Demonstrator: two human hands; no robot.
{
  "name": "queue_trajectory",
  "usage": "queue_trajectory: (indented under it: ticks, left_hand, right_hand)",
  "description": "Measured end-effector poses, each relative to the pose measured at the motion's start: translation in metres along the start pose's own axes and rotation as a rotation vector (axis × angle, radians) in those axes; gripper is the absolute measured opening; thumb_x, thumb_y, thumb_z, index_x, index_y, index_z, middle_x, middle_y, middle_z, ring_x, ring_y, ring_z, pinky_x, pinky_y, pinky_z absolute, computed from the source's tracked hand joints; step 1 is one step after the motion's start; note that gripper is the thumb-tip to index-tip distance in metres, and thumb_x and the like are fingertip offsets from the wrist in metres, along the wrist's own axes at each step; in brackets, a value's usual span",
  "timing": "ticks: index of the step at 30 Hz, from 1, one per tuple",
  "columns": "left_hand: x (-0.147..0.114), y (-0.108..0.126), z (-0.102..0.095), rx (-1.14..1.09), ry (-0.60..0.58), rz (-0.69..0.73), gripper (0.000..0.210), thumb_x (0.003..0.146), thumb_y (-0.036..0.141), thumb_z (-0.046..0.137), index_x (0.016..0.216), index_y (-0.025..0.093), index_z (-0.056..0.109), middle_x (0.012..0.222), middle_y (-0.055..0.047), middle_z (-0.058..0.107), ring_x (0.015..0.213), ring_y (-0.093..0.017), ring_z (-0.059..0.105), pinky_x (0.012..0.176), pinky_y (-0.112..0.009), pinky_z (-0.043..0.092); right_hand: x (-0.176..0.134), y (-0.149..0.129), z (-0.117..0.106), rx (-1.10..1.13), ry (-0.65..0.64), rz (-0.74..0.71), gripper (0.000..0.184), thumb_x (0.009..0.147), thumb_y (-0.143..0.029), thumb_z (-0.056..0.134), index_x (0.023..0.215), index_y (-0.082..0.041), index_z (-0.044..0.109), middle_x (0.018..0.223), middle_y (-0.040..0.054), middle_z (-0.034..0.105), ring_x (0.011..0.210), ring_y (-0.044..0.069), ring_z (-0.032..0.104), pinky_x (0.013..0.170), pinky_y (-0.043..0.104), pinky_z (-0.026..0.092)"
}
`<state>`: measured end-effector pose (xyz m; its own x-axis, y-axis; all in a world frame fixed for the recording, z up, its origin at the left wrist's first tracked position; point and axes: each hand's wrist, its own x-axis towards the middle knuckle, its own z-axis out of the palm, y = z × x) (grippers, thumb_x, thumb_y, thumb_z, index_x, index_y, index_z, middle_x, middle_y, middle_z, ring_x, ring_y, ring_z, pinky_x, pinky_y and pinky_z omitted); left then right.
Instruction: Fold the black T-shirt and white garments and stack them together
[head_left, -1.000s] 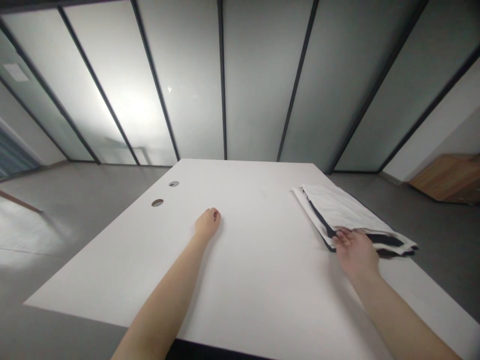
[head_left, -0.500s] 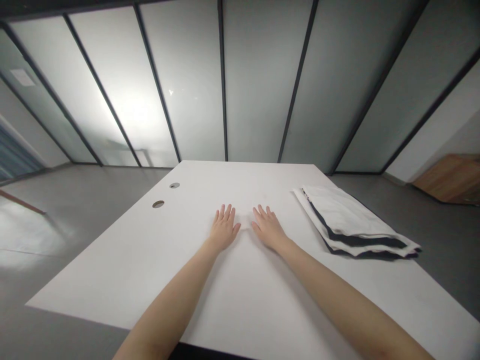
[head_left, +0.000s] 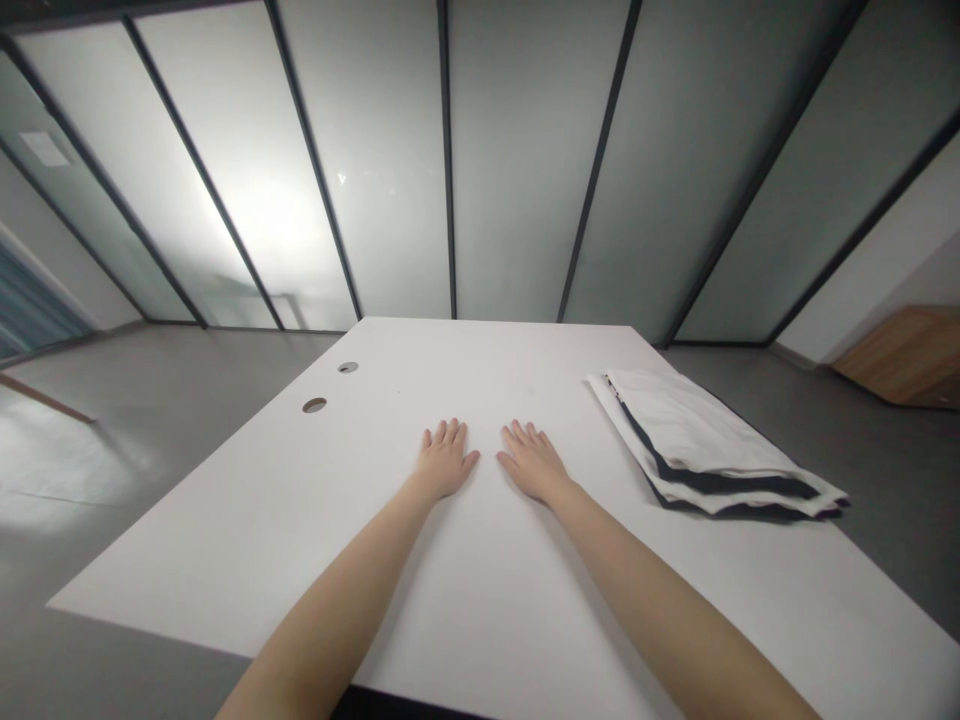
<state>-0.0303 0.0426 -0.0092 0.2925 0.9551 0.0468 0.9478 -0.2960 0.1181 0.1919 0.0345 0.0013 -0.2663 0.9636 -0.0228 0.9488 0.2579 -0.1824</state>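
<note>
My left hand [head_left: 445,459] lies palm down on the white table [head_left: 225,540], its fingers outstretched and its thumb pointing inward. Beside it, a short gap to the right, my right hand [head_left: 531,461] rests the same way with fingers extended. Neither hand holds anything. To the right of my right hand, and apart from it, lies a folded stack of white cloth with dark layers [head_left: 705,425] between the folds. A zipper-like or patterned strip shows along its left edge, too small to make out.
Two round holes, one nearer [head_left: 315,405] and one farther [head_left: 348,368], pierce the tabletop at the left. Frosted glass panels [head_left: 510,180] with dark frames stand behind the table. A wooden piece [head_left: 904,355] sits on the floor at far right.
Both hands have drawn slightly back toward me and their fingers lie a little flatter and closer together. The cloth stack stays where it was.
</note>
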Motion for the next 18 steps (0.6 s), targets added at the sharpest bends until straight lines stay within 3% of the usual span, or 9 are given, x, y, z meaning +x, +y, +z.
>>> queue_trajectory:
  ticks: [18]
  left_hand:
    - [0.0017,0.0005,0.0011,-0.003,0.005,-0.004,0.073,0.107,0.059,0.033,0.168,0.02,0.032,0.174,-0.015,0.029,0.162,-0.037,0.023,0.13,-0.06,0.018]
  right_hand:
    - [-0.0004,0.0005,-0.0025,0.01,-0.001,-0.004,0.067,0.108,-0.048,0.035,0.167,-0.016,0.036,0.176,0.0144,0.025,0.162,0.038,0.022,0.129,0.054,0.018]
